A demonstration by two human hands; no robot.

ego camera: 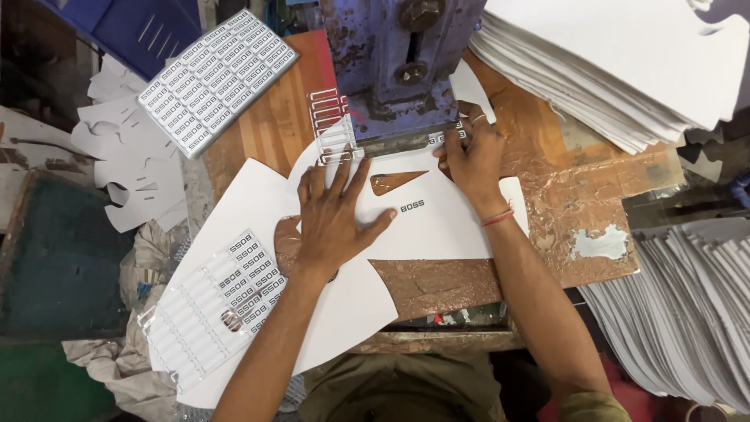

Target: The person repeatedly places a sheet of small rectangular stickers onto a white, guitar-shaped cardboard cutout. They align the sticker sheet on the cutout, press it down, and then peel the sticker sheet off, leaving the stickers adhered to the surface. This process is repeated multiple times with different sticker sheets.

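Note:
My left hand (332, 211) lies flat, fingers spread, on a white cut-out sheet (437, 227) that sits under the blue press head (398, 62). One small black printed mark shows on the sheet beside a wedge-shaped slot. My right hand (469, 152) pinches a clear plastic label strip (445, 139) at the front edge of the press. More of the clear strip (332, 129) sticks out to the left of the press.
A sheet of label stickers (219, 78) lies at the back left, and another (219, 301) sits on white sheets at the front left. Tall stacks of white cut sheets (625, 70) (680, 305) stand on the right. The foil-taped work board (578, 195) runs under the press.

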